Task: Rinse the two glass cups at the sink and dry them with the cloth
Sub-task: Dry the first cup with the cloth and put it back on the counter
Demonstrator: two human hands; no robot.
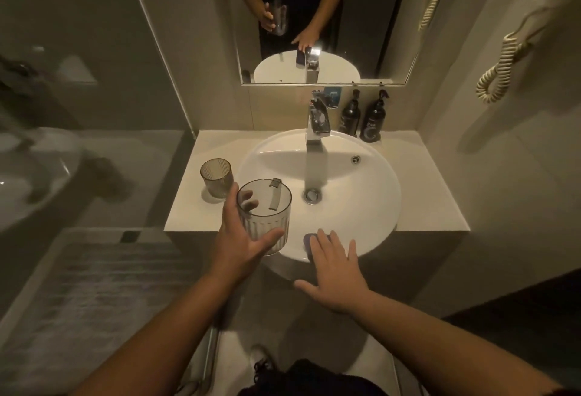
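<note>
Left hand point(243, 246) wrapped around the lower wall of a ribbed glass cup point(264, 216), upright over the sink's point(371, 207) near rim. Right hand point(333, 266) flat, fingers spread, on a dark cloth point(309, 240) at the rim. Second cup point(217, 177) stands on the table point(188, 207). Glass: rigid, breakable, likely slippery wet; hold mid-wall, ribs help.
</note>
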